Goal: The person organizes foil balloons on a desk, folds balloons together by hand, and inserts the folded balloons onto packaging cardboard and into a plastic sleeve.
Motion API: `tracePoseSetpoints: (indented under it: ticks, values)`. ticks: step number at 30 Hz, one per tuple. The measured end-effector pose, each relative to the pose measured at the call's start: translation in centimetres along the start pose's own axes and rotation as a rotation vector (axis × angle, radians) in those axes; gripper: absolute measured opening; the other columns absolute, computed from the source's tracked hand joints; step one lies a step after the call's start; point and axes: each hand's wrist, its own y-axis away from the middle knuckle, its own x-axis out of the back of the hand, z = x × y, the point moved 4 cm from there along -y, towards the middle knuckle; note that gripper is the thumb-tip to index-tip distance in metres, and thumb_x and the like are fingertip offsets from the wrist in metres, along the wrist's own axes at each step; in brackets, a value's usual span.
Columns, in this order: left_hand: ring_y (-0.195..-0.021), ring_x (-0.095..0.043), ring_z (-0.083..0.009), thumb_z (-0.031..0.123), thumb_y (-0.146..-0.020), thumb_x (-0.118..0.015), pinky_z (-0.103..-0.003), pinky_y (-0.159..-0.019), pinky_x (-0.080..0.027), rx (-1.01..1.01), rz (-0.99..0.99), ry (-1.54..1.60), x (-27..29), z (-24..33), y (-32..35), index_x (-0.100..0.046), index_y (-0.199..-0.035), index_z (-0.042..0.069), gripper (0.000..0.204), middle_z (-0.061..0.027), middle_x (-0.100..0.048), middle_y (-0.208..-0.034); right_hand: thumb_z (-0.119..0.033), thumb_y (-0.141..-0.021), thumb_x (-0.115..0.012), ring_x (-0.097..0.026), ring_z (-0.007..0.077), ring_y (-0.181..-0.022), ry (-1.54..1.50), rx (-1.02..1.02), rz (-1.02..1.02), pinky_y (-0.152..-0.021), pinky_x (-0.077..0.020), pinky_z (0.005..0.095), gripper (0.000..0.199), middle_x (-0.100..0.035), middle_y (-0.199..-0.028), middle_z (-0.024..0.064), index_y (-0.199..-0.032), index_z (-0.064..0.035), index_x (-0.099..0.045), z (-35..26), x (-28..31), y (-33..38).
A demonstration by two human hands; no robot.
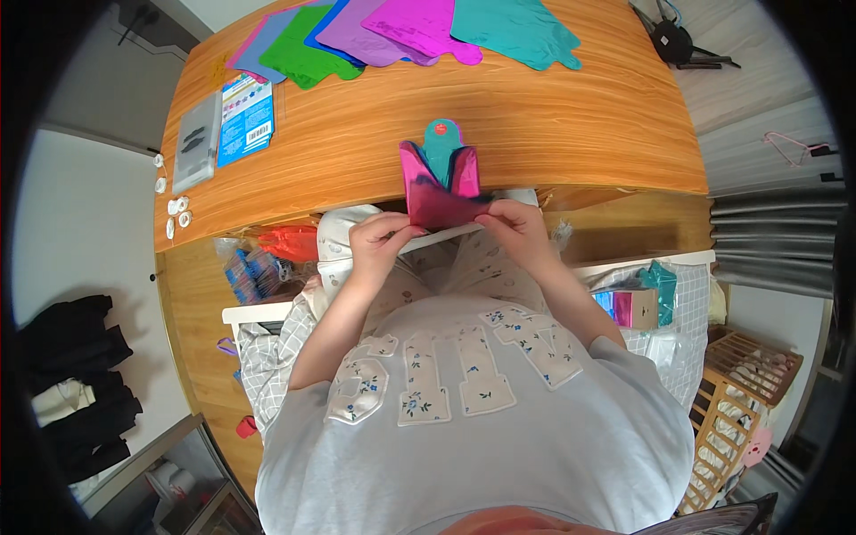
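A folded foil balloon (pixel 435 207), shiny magenta with a teal tab standing up at its far end, lies over the front edge of the wooden table (pixel 339 134). My left hand (pixel 379 247) pinches its near left corner between thumb and fingers. At the near right corner, my right hand (pixel 519 234) has the foil in a similar pinch. The balloon's near part looks dark and slightly blurred between my hands. Farther back on the table, flat foil sheets overlap in a row, among them a green one (pixel 308 52), a magenta one (pixel 428 25) and a teal one (pixel 515 31).
On the table's left side are a clear plastic case (pixel 196 143) and a blue printed card (pixel 245 120). Several small white rolls (pixel 184 219) sit by the left edge. Right of my legs, a small pink-and-brown box (pixel 635 309) rests on checked cloth (pixel 685 325).
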Motion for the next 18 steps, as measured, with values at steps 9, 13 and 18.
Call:
tracePoseSetpoints:
  ticks: [9, 13, 18]
  values:
    - [-0.074, -0.070, -0.0148, -0.007, -0.091, -0.068, -0.026, -0.076, -0.056, 0.309, 0.275, 0.478, -1.9, -2.1, 2.4, -0.061, -0.112, -0.003, 0.022, -0.0109, -0.073, -0.086, -0.010, -0.097, -0.067, -0.067, 0.0094, -0.086, -0.416, -0.175, 0.058, -0.079, -0.0513, 0.0237, 0.018, -0.074, -0.094, 0.0052, -0.109, 0.0037, -0.072, -0.4, -1.7, -0.2]
    - [-0.082, -0.070, -0.0138, -0.007, -0.092, -0.067, -0.025, -0.076, -0.056, 0.342, 0.213, 0.401, -1.9, -2.5, 2.7, -0.054, -0.122, -0.001, 0.033, -0.0100, -0.073, -0.090, -0.010, -0.097, -0.067, -0.068, 0.0104, -0.087, -0.458, -0.231, 0.065, -0.080, -0.0521, 0.0241, 0.019, -0.074, -0.095, 0.0059, -0.108, 0.0042, -0.071, 0.4, -1.9, -0.2]
    - [-0.101, -0.068, -0.0158, 0.012, -0.103, -0.057, -0.028, -0.087, -0.054, 0.495, 0.032, 0.568, -2.7, -3.4, 2.4, -0.054, -0.126, -0.001, 0.027, -0.0128, -0.070, -0.110, -0.011, -0.097, -0.067, -0.068, 0.0106, -0.085, -0.408, -0.219, 0.024, -0.080, -0.0520, 0.0239, 0.020, -0.074, -0.096, 0.0060, -0.109, 0.0037, -0.071, 0.5, -2.2, 0.1]
